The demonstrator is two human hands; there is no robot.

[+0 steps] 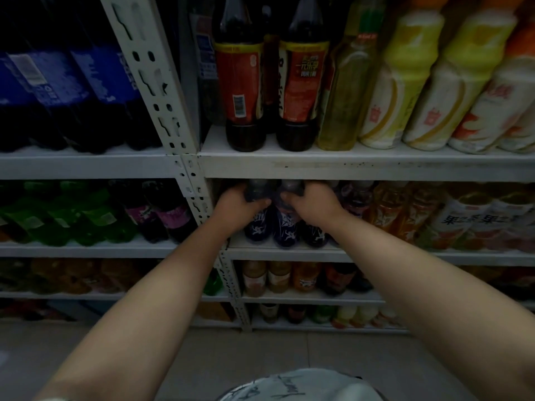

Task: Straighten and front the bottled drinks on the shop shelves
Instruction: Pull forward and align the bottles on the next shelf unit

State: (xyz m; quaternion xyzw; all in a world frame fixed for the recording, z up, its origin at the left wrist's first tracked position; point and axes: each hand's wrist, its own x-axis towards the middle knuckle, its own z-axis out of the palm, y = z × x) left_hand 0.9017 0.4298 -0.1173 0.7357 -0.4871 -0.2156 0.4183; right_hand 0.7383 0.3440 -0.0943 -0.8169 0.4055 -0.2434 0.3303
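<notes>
Step in hand: fronting the dark-blue bottled drinks at the left end of the 2nd visible shelf (289, 252) in the right-hand bay.

- Left hand (240, 204): fingers curled over the cap and shoulder of the leftmost dark bottle (257, 229), just beside the white upright (202, 211).
- Right hand (314, 201): fingers wrapped round the top of the second dark bottle (285, 231), which touches the first.
- Both bottles stand upright on the shelf near its front edge. Their white label figures face outward.
- A third dark bottle (315, 234) stands untouched just beside the second. Orange drink bottles (388, 209) follow further right.
- Caps sit in shadow under the shelf above, so exact finger placement is hard to read.

Judgement: the task is partway through. Only this pair is being handled, and the rows to the right look untouched.

Next move calls for drawing or twisting both bottles level with the shelf lip, labels square to the front. They should be kept upright so that they do not knock the third bottle.
</notes>
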